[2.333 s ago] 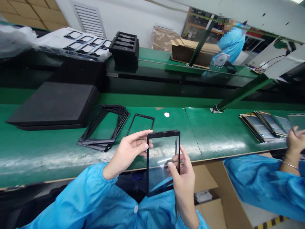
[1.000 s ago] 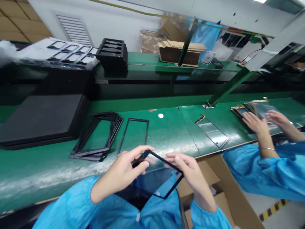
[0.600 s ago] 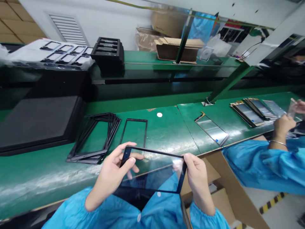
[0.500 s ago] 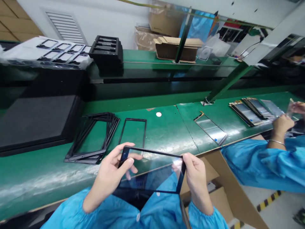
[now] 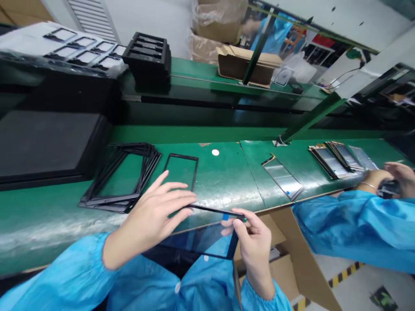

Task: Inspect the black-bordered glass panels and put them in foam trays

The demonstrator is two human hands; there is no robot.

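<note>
I hold a black-bordered glass panel (image 5: 207,237) nearly flat over my lap, just off the near edge of the green bench (image 5: 227,181). My left hand (image 5: 152,214) grips its left end, fingers stretched over the top. My right hand (image 5: 251,235) pinches the far right corner, where a small blue tab (image 5: 225,217) shows. A single black frame (image 5: 180,170) lies on the bench just beyond my left hand. Left of it sits a fanned pile of black frames (image 5: 121,177).
A loose screen panel (image 5: 282,177) lies on the bench to the right. A co-worker in a blue sleeve (image 5: 350,224) handles something beside stacked panels (image 5: 335,159). Black foam sheets (image 5: 45,144) lie at left, black trays (image 5: 149,52) and cardboard (image 5: 246,65) behind. An open carton (image 5: 285,268) stands below.
The panel has tipped from facing me to nearly flat and moved lower and closer to the bench edge. My right hand shifted to pinch its far corner. The co-worker's hands dropped lower.
</note>
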